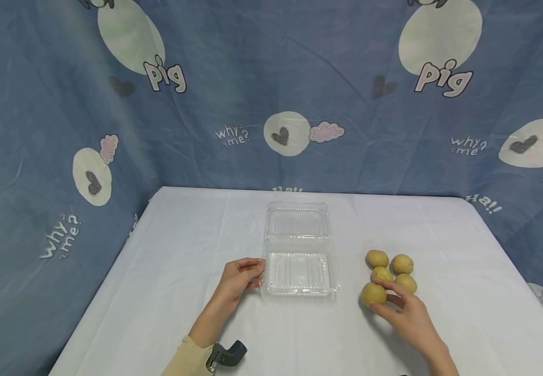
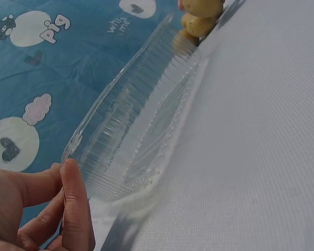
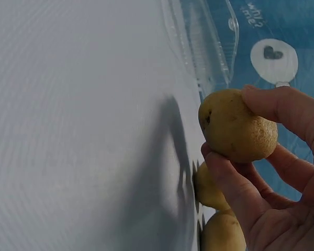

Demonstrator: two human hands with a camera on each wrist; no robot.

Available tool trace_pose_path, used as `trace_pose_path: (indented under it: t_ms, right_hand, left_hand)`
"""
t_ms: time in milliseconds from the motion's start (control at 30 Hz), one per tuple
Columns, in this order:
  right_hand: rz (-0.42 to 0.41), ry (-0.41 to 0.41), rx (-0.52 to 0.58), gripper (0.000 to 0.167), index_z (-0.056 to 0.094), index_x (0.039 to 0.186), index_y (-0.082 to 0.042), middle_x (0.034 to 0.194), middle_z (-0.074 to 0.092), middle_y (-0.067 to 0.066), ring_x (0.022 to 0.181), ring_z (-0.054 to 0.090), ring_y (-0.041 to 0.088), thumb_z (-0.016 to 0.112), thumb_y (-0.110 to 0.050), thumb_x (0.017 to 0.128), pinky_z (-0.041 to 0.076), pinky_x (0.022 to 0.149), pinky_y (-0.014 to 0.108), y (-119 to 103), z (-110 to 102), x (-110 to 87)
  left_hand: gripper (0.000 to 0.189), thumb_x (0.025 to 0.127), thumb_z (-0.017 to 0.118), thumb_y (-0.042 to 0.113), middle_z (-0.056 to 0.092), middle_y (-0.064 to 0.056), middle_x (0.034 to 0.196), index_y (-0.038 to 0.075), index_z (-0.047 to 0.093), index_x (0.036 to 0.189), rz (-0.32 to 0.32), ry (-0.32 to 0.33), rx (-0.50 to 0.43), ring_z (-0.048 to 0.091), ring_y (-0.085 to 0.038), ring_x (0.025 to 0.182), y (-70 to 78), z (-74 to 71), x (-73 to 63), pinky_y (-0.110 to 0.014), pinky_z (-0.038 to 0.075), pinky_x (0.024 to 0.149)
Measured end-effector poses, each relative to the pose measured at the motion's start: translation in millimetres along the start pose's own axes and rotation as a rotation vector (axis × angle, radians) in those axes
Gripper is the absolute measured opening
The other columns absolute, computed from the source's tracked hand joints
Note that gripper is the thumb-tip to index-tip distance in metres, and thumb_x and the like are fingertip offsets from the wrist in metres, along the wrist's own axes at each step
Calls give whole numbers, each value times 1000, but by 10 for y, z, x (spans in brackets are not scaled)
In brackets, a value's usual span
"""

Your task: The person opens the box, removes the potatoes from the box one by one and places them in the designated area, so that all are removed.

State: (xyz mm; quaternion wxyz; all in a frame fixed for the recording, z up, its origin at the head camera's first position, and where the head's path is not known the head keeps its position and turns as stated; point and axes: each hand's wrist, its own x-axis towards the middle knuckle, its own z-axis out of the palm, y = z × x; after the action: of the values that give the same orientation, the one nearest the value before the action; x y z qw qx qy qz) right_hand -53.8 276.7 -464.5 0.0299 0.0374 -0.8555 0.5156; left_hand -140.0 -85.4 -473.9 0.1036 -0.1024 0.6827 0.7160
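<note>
A clear plastic clamshell container [image 1: 299, 291] lies unfolded on the table, its lid [image 1: 298, 222] flat on the far side. My left hand [image 1: 238, 279] is at the container's left side, thumb and fingers pinching its rim [image 2: 69, 151]. To the right, my right hand [image 1: 408, 312] grips a potato [image 3: 235, 125] between thumb and fingertips. This potato is yellow-brown with a small dark spot, and in the right wrist view it is raised off the cloth, with a shadow beside it. Several more potatoes [image 1: 402, 264] sit in a cluster just beyond the right hand.
A white cloth [image 1: 196, 235] covers the table. Behind it and along the sides hangs a blue printed curtain [image 1: 196, 104]. A dark band [image 1: 229, 354] is worn on the left wrist, beside a beige sleeve [image 1: 188, 360].
</note>
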Motion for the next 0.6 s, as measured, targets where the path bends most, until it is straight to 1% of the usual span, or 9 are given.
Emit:
trace_pose_path:
  t_ms: [33,100,300,467,600]
  right_hand:
    - [9,1,-3,53,59,129,-1,131,58,15,107,63,32,80,-11,82,54,81,22,-1,-5,0]
    - [19,4,-4,53,59,130,-1,131,58,17,107,63,35,80,-11,82,54,79,22,0,-13,-2]
    - [8,22,-35,52,60,128,-2,127,60,19,103,64,36,81,-10,81,55,78,23,24,-31,-6]
    - [-9,31,-76,51,60,127,0,128,58,23,103,64,40,80,-8,81,54,79,21,55,-47,-2]
    - [-16,28,-85,51,60,127,1,128,58,24,103,64,40,80,-7,81,54,80,21,82,-55,3]
  left_hand:
    - [23,89,72,7,67,-10,92,-7,66,107,-1,-1,-2,61,-13,74,-2,-1,1,-24,56,62]
    - [23,89,71,6,67,-10,92,-7,66,107,-3,-1,-5,61,-13,74,-6,-3,1,-24,56,62]
    - [24,89,72,6,67,-10,93,-7,66,108,-4,-4,-11,62,-14,75,-15,-11,3,-25,56,63]
    - [23,89,72,6,67,-10,92,-7,67,108,-1,-11,-14,62,-14,75,-26,-19,12,-24,57,63]
    - [23,89,71,6,66,-10,92,-7,66,108,-1,-12,-12,61,-14,75,-31,-21,21,-24,57,62]
